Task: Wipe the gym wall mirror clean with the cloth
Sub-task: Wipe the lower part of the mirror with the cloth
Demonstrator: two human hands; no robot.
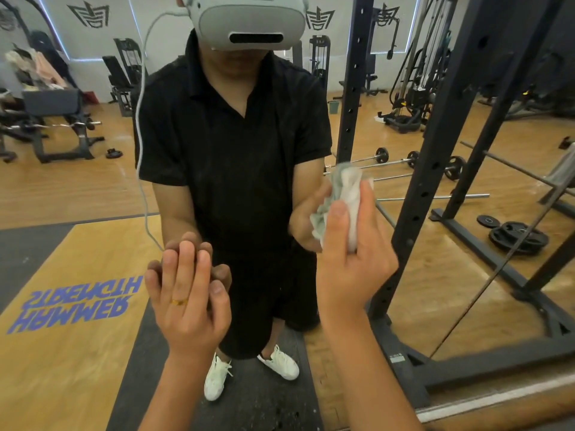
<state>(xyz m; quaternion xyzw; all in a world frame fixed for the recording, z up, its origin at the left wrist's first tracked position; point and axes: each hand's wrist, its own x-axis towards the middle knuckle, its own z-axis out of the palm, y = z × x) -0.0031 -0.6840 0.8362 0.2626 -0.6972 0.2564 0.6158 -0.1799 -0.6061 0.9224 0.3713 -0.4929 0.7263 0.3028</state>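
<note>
The person stands close in front of the mirror, which fills almost the whole view and reflects the gym floor and the machines behind. The right hand grasps the cloth: the fingers and the thumb are curled round it, and the cloth is bunched into a pale wad that sits between the hand and the glass, to the right of the middle of the scene. It meets its own reflection, so I judge that it touches the mirror. The left hand holds nothing. Its fingers are straight and together, and the fingertips meet their reflection, so it seems to rest flat on the glass, lower and to the left. A thin ring is on one finger.

The step in hand is, in my judgement, the wiping itself, with the left hand as a support. How much of the glass is already clean I cannot tell; no clear smears or streaks show in this view.

The next move calls for firm, even pressure on the wad and a stroke across the glass. The black rack stands just to the right of the cloth, so a stroke to that side has little room; a stroke to the left or upward is more free. The left hand may leave fingerprints, so its place needs a wipe too.
</note>
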